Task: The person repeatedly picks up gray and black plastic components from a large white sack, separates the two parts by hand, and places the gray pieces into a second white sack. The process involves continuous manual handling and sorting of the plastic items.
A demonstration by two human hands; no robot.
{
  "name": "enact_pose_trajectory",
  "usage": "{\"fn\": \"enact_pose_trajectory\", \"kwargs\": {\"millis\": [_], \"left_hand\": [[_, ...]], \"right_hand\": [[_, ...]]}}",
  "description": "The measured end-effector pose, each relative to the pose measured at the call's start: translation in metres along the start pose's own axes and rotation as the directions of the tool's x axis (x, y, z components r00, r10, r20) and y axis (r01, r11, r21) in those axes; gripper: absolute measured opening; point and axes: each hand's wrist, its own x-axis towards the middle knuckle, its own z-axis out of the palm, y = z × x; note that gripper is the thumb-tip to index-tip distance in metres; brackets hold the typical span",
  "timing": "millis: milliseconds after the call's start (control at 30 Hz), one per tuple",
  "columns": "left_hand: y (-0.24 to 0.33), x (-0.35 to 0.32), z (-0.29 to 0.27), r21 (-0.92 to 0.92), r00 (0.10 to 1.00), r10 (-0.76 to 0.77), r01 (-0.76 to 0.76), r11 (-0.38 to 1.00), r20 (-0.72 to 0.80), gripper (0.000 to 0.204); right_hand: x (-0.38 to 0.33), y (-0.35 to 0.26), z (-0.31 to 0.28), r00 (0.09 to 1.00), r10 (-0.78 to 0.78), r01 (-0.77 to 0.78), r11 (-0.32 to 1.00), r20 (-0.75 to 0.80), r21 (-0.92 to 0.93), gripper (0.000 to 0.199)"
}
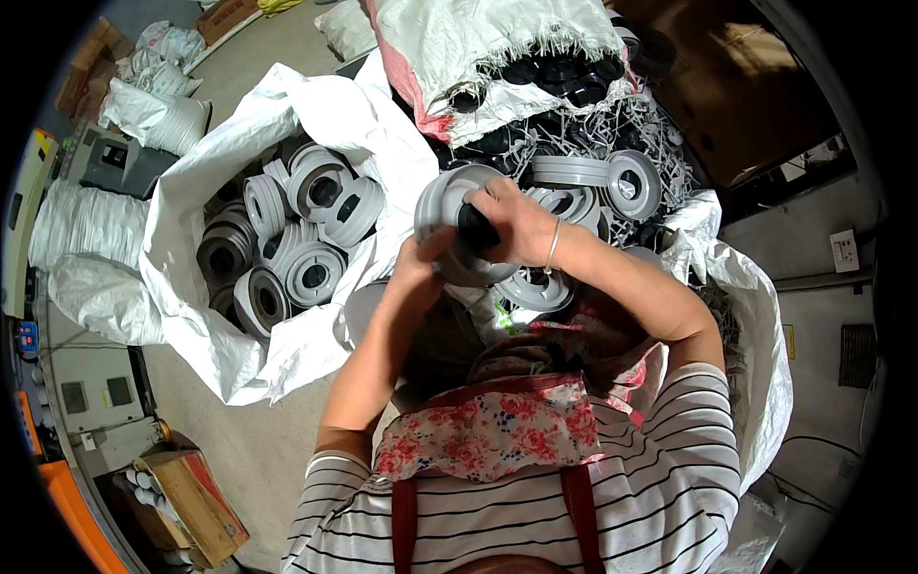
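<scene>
Between my two hands is a grey ribbed plastic ring [439, 203], tilted up over the pile in front of me. My left hand [424, 258] is closed on its lower left side. At its inner side, my right hand [517, 226] is closed around a black rounded piece [475, 230]; the fingertips are partly hidden. Just beyond my right hand lie more grey rings, among them a stacked set [571, 171] and one facing up [634, 185]. Black plastic pieces [492, 142] and pale shredded strips [660, 134] lie around them.
On the left stands a large white woven sack [215, 354] with many grey rings inside. A white and red sack [497, 33] spills black pieces at the far side. Another white sack [760, 335] opens at my right. A cardboard box [206, 507] sits on the floor at lower left.
</scene>
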Motion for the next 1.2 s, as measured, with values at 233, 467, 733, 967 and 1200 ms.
{"fn": "enact_pose_trajectory", "kwargs": {"millis": [233, 467, 733, 967, 1200], "left_hand": [[0.028, -0.014, 0.016, 0.175, 0.998, -0.065, 0.065, 0.982, -0.006, 0.035], [0.0, -0.011, 0.009, 0.205, 0.986, 0.068, -0.036, 0.978, -0.15, 0.029], [0.022, -0.034, 0.018, 0.584, 0.919, 0.386, -0.271, 0.765, -0.079, 0.044], [0.089, -0.015, -0.011, 0.971, 0.412, 0.911, -0.228, 0.069, 0.032, 0.1], [0.024, 0.011, -0.019, 0.356, 0.952, 0.206, -0.116, 0.927, -0.227, 0.043]], "right_hand": [[-0.009, -0.003, 0.0, 0.978, -0.21, 0.211, 0.977, 0.013, -0.033, 0.054], [0.009, -0.001, 0.004, 0.544, 0.479, -0.745, -0.101, 0.689, 0.659, 0.071], [0.008, 0.013, 0.022, 0.589, 0.277, -0.78, -0.052, 0.759, 0.624, 0.049], [-0.013, 0.149, -0.007, 0.931, 0.216, -0.364, 0.579, -0.293, -0.73, 0.039], [0.017, 0.085, -0.04, 0.953, 0.256, -0.3, 0.879, -0.163, -0.371, 0.045]]}}
